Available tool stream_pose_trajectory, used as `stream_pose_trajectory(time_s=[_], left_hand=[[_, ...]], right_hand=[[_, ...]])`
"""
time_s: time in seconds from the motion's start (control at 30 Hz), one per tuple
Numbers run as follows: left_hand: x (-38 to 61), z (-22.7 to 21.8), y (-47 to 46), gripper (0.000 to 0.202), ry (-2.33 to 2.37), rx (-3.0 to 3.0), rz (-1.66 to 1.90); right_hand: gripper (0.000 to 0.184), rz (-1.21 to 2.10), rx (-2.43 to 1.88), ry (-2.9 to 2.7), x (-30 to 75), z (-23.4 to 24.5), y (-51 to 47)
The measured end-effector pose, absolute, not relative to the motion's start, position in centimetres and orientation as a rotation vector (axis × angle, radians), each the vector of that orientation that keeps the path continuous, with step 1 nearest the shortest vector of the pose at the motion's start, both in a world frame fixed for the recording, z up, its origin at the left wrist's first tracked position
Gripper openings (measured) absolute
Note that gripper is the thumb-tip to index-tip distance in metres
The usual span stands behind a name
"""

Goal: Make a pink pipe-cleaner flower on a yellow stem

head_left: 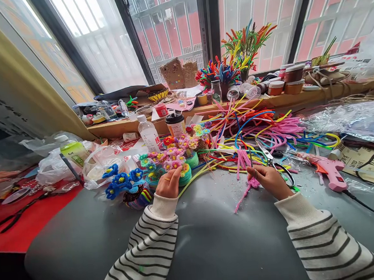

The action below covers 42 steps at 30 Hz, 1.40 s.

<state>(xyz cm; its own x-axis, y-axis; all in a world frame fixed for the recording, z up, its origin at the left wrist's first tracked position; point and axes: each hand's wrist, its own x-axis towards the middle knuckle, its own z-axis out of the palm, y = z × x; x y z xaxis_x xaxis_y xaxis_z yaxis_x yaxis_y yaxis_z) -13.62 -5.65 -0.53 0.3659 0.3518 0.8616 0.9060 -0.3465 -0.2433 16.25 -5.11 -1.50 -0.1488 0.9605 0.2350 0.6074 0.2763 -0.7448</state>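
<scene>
Now, right hand (266,180): fingertips nearly together, cannot tell if gripping.
Pink fuzzy piece (253,182): just below those fingertips.
Left hand (169,184): fingers bunched beside pink flowers (172,159), hold unclear.
Scissors (266,152): just beyond right grip.

Pink pipe cleaners (243,156) look fuzzy, the glue gun (334,173) smooth plastic, the scissors (265,150) metal.

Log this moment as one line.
left hand: by potted flowers, contact unclear | right hand: at pink fuzzy piece, grip unclear | nearby: scissors, glue gun
</scene>
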Motion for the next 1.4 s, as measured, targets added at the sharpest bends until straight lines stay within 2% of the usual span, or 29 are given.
stream_pose_trajectory(time_s=[0.37, 0.83, 0.93, 1.13, 1.33, 1.4], left_hand=[[-13.5, 0.2, -6.1, 0.034, -1.034, -1.745, -0.824], [-13.4, -0.2, -6.5, 0.029, -1.242, -1.835, -0.698], [-12.7, -0.2, -7.3, 0.029, -1.233, -1.937, -0.717], [-8.4, -0.3, -8.3, 0.028, -0.872, -2.317, -0.776], [-3.3, -1.6, -5.5, 0.034, -1.133, -2.682, -0.704], [-2.5, -1.7, -4.6, 0.029, -1.163, -2.778, -0.642]], right_hand=[[0.049, 0.579, -1.365, -1.962, 15.4, -1.4, -5.4], [0.05, 0.559, -1.36, -1.95, 15.6, -1.4, -5.5], [0.05, 0.536, -1.38, -1.893, 15.8, -1.4, -5.4], [0.051, 0.504, -1.433, -1.788, 16.1, -1.5, -5.2], [0.051, 0.474, -1.447, -1.775, 16.2, -1.8, -5.0], [0.051, 0.468, -1.439, -1.766, 16.2, -1.8, -5.0]])
